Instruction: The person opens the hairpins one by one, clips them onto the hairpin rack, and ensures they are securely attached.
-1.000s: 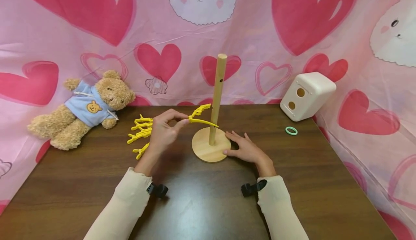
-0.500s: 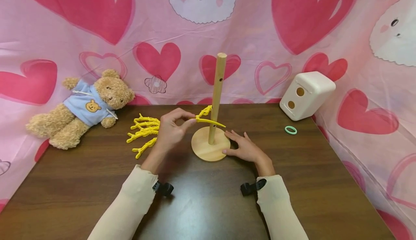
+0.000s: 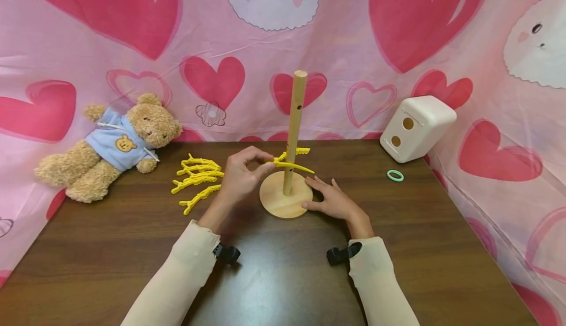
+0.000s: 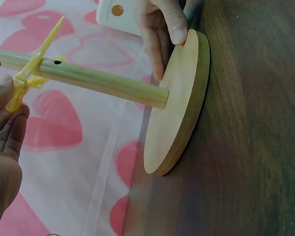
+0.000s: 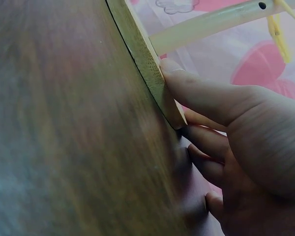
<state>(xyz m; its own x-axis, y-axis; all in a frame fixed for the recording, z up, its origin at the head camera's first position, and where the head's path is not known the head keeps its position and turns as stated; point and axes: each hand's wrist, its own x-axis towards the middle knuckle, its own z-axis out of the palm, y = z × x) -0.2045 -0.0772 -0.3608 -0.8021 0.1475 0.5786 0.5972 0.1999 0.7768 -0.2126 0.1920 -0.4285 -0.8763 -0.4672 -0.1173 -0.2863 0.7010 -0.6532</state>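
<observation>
Between thumb and fingertips, my left hand (image 3: 242, 175) pinches a yellow forked plastic branch (image 3: 302, 168) at its joined end. Its smooth tapered prong crosses in front of the wooden pole (image 3: 296, 105), while its knobbly arm passes behind and shows on the far side. The pole stands upright on a round wooden base (image 3: 275, 197) and has small dark holes; one hole (image 4: 57, 62) lies beside the prong in the left wrist view. My right hand (image 3: 334, 201) rests at the base's right edge, fingers spread, thumb (image 5: 179, 73) on the top face near the rim.
Several similar yellow branches (image 3: 196, 181) lie on the dark wood table (image 3: 283, 277), left of my left hand. A teddy bear (image 3: 126, 144) in a blue top leans at the back left. A white box (image 3: 417, 129) with round holes and a mint-green ring (image 3: 395, 176) are at the right.
My left hand has moved right with the yellow branch; its prong reaches farther past the pole and its knobbly arm now shows behind it. My right hand has stayed on the base.
</observation>
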